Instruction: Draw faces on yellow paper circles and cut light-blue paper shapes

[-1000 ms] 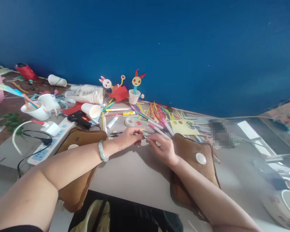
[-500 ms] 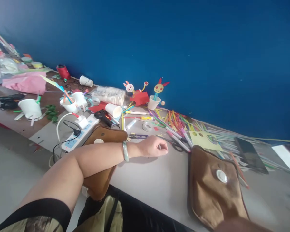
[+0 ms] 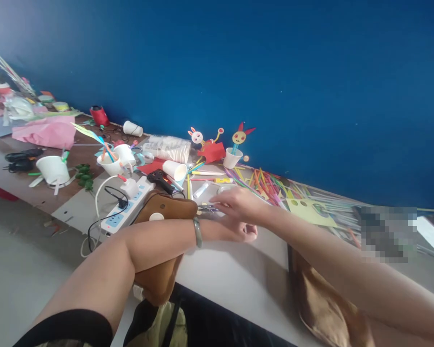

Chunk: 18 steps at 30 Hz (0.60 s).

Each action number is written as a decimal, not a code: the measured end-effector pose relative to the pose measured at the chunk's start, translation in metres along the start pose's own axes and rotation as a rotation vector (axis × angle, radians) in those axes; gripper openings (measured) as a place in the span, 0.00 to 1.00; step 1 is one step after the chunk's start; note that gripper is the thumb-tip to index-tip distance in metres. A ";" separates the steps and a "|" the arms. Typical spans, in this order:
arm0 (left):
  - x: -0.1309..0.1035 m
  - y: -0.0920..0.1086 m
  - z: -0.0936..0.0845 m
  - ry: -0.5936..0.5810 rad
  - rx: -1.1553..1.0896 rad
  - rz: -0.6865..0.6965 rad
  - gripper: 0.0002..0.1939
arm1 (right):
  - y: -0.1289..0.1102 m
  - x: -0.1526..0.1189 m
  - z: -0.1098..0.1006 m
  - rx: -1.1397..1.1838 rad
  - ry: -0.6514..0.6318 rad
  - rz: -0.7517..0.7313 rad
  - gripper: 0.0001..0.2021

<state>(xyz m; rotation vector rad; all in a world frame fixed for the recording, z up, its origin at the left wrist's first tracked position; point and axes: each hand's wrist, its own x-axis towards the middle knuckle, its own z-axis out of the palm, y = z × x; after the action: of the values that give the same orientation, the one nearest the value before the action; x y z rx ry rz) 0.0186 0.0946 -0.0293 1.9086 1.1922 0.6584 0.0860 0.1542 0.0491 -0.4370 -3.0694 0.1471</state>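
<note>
My left hand [image 3: 245, 232] rests low over the pale tabletop with its fingers curled in. Whatever may be inside them is hidden. A green bangle [image 3: 197, 232] circles that wrist. My right hand [image 3: 237, 201] reaches across just beyond it, fingers stretched to the left. Its fingertips are above or beside a slim dark-and-purple tool like scissors [image 3: 207, 208]; contact is unclear. Beneath my left forearm lies a brown hot-water bag [image 3: 166, 208] with a white cap. Another brown hot-water bag [image 3: 325, 301] is partly covered by my right arm.
A power strip [image 3: 132, 207] with plugs and a black glue gun [image 3: 160, 181] sit at left. White paper cups [image 3: 174, 170], a cup with a paper figure [image 3: 233, 158] and coloured pipe cleaners [image 3: 265, 185] line the blue wall [image 3: 311, 96]. Yellow paper [image 3: 311, 212] lies right.
My right hand has come in from the lower right, across the right hot-water bag, to beside my left hand. The left hand stays curled. The view has shifted slightly.
</note>
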 end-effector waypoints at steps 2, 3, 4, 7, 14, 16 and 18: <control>0.000 0.000 -0.003 -0.143 0.026 0.085 0.04 | 0.009 0.036 0.015 -0.089 -0.034 -0.023 0.12; 0.001 0.000 -0.004 -0.192 0.047 0.134 0.03 | 0.011 0.051 0.022 -0.130 -0.038 -0.030 0.12; 0.001 -0.001 -0.005 -0.264 0.100 0.206 0.04 | 0.012 0.065 0.027 -0.173 -0.045 -0.052 0.12; 0.003 -0.003 -0.005 -0.357 0.194 0.342 0.06 | 0.010 0.100 0.036 -0.292 -0.038 -0.187 0.14; 0.010 -0.004 -0.001 -0.431 0.239 0.333 0.07 | -0.001 0.159 0.044 -0.250 0.228 -0.392 0.15; 0.011 -0.002 0.001 -0.418 0.211 0.324 0.08 | -0.007 0.180 0.046 -0.167 0.218 -0.323 0.13; 0.012 0.001 0.002 -0.299 0.166 0.283 0.12 | -0.015 0.202 0.048 -0.065 0.166 -0.275 0.15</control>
<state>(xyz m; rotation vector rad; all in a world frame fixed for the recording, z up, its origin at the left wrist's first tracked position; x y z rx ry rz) 0.0254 0.1042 -0.0289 2.2477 0.8183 0.4073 -0.1144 0.1919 0.0078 -0.0238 -2.9363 0.0018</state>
